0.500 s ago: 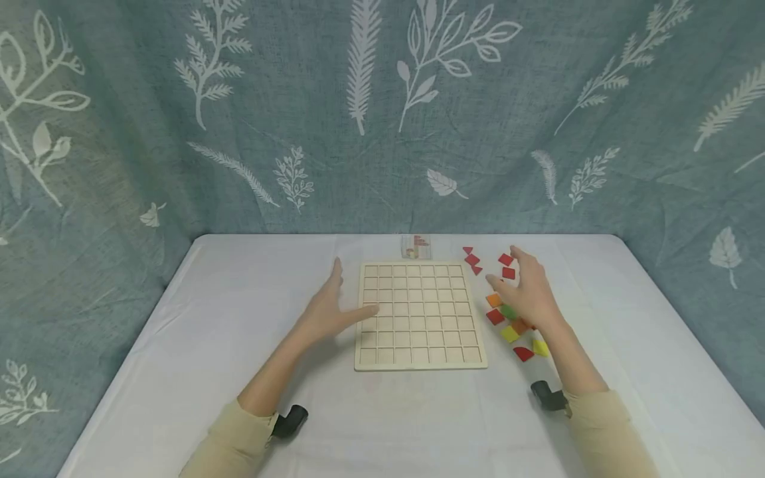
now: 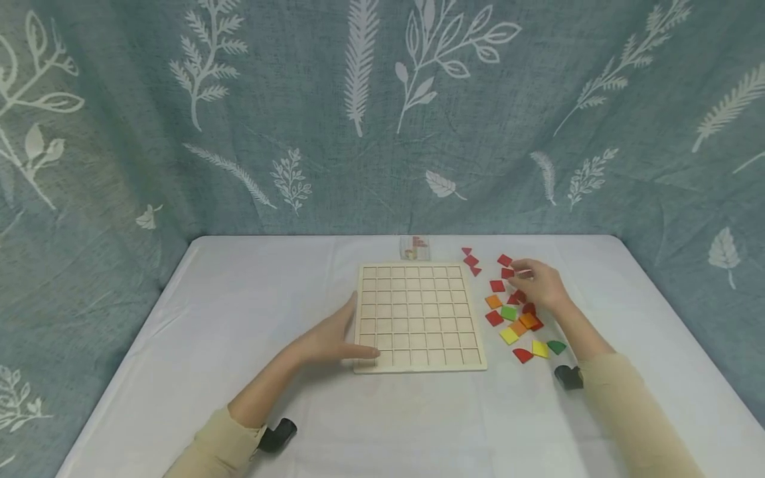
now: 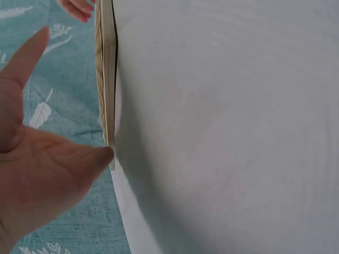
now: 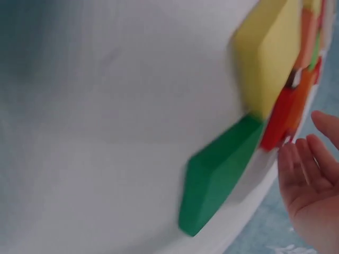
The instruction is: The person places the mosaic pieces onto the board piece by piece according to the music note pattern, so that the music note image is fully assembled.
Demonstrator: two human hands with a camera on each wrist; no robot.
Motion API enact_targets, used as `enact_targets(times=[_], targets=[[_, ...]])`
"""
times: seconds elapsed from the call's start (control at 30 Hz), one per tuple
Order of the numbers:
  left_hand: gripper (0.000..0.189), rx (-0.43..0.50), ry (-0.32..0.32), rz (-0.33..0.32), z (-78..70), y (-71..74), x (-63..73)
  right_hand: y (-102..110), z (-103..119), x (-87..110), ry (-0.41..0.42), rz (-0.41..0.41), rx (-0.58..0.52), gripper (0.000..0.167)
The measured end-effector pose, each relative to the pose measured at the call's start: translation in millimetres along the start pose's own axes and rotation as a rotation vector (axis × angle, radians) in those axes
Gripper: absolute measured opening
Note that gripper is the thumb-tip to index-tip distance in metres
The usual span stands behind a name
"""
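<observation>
A pale wooden board (image 2: 418, 322) with a grid of square cells lies on the white table. Along its left edge my left hand (image 2: 323, 340) is spread, the thumb reaching over the lower left cells and the fingers by the edge. In the left wrist view the thumb (image 3: 90, 161) is right at the board's corner. My right hand (image 2: 545, 287) hovers at the loose coloured pieces, its fingertips close to a red square (image 2: 507, 273). In the right wrist view the right thumb and fingers (image 4: 311, 159) stand apart, with nothing visible between them.
Red, orange, yellow and green pieces lie scattered right of the board, among them a yellow square (image 2: 540, 349) and a dark green rounded piece (image 2: 556, 347). Behind the board lies a small picture card (image 2: 415, 247). A leaf-patterned curtain (image 2: 382, 166) hangs beyond the table.
My left hand has slid nearer to me along the board's left edge. My right hand has shifted to the right with its fingertips drawn closer together, uncovering several pieces.
</observation>
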State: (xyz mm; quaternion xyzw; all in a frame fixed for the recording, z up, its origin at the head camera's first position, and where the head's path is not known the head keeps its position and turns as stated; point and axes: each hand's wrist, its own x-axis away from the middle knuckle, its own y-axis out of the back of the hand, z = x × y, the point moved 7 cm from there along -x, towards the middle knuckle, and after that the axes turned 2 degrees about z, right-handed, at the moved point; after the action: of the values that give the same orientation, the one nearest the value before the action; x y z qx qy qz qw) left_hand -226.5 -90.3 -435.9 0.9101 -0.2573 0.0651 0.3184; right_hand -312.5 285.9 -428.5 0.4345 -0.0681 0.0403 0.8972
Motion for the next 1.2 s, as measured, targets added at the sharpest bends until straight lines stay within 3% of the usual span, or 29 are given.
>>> enact_targets(times=[0.23,0.47,0.73,0.93,1.07,1.2], targets=[[0.121,-0.055,-0.027,0.080,3.0,-7.8,4.4,-1,-11,-11.8,-0.043,0.007,0.033,0.046],[0.121,-0.092,-0.030,0.073,3.4,-10.5,4.5,-1,-19,-16.3,-0.086,0.045,0.014,0.045],[0.121,-0.114,-0.036,0.062,3.1,-11.2,2.0,5,-18,-16.1,-0.061,0.021,0.025,0.049],[0.121,-0.159,-0.018,0.034,2.4,-11.0,2.8,-2,17,-19.1,0.030,-0.033,-0.091,0.048],[0.120,-0.179,-0.010,0.015,0.8,-10.3,2.8,-20,50,-23.8,0.101,-0.002,-0.184,0.045],[0.119,-0.190,-0.002,0.012,1.1,-10.3,2.6,-45,78,-32.1,0.151,0.068,-0.197,0.041]])
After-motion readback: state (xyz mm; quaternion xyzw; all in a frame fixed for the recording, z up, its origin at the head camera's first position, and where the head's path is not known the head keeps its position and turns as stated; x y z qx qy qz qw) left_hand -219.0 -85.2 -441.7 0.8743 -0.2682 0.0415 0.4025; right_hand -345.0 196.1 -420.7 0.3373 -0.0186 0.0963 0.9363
